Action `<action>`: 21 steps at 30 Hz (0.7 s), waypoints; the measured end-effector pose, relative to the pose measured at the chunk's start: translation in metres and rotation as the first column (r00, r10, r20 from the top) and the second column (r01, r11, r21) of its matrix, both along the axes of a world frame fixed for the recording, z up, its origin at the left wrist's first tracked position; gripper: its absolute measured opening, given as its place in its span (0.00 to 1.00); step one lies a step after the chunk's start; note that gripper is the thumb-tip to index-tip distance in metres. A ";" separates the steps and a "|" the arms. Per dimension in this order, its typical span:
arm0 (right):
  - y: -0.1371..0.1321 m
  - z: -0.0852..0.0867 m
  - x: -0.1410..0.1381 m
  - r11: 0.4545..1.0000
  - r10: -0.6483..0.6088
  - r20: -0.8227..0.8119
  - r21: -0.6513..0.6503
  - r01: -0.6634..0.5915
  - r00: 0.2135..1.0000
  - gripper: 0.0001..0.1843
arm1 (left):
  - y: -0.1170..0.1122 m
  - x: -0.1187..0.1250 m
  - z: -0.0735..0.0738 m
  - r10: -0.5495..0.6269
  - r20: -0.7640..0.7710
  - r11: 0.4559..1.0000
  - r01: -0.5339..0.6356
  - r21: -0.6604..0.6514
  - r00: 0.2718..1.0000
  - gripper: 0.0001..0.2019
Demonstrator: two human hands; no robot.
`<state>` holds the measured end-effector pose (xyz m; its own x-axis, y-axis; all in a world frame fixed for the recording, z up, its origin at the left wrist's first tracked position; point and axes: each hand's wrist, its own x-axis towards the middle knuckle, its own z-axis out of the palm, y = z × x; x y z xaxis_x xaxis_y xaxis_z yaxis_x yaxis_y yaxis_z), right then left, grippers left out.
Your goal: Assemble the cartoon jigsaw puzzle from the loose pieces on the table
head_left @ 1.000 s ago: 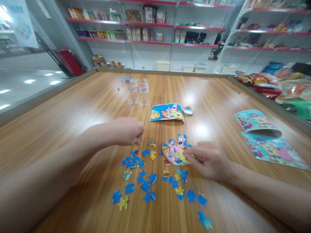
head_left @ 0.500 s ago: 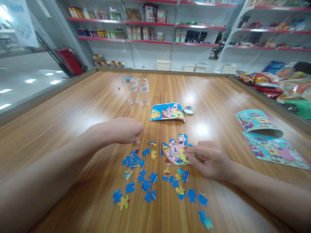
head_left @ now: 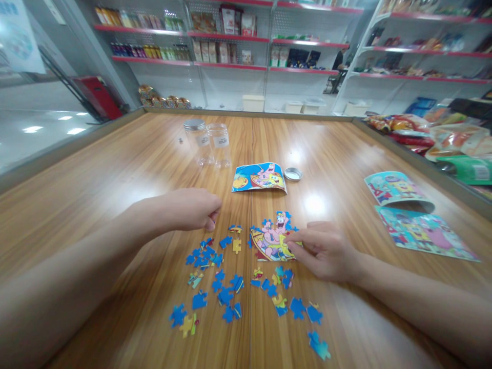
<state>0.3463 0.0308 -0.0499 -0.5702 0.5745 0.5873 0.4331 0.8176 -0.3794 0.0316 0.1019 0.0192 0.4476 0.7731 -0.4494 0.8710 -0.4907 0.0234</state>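
Note:
A partly joined jigsaw puzzle (head_left: 271,242) with a pink starfish and a yellow cartoon figure in a boat lies before me. At its right edge, the thumb and index finger of my right hand (head_left: 326,250) are closed on the puzzle. Left of it, my left hand (head_left: 196,209) is curled into a fist above the table; whatever its fingers may hold is hidden. Loose blue jigsaw pieces (head_left: 225,295) and a yellow piece (head_left: 237,246) are scattered nearer to me. Behind the puzzle rests a curled picture sheet (head_left: 259,178) with the same scene.
Two clear jars (head_left: 220,148) stand toward the back, one with a metal lid on. A loose lid (head_left: 293,174) lies beside the picture sheet. Two more picture sheets (head_left: 426,233) are at the right. Snack bags (head_left: 415,133) lie beyond the table's right rim (head_left: 415,159).
My view has turned slightly right, so everything sits a little further left. Both hands keep nearly the same pose, the right one still at the puzzle's edge.

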 end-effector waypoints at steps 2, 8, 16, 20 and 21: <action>0.000 0.001 0.000 1.000 -0.006 -0.005 0.005 0.006 1.000 0.05 | 0.000 0.000 -0.001 -0.001 -0.006 1.000 0.001 -0.004 1.000 0.02; 0.001 0.001 -0.001 1.000 -0.016 -0.016 -0.027 0.015 1.000 0.06 | -0.002 -0.004 0.009 -0.073 0.005 0.997 0.073 0.025 0.997 0.04; 0.002 0.003 0.001 0.974 -0.194 -0.003 -0.120 0.192 0.981 0.10 | -0.019 0.018 0.012 -0.437 0.312 0.897 0.380 0.227 0.844 0.12; 0.004 0.003 0.002 0.956 -0.217 0.141 -0.168 0.239 0.966 0.13 | -0.023 0.032 -0.005 -0.556 0.303 0.831 0.513 0.214 0.774 0.12; 0.004 0.003 0.002 0.956 -0.213 0.167 -0.166 0.241 0.962 0.15 | -0.023 0.034 -0.008 -0.570 0.302 0.822 0.524 0.224 0.764 0.12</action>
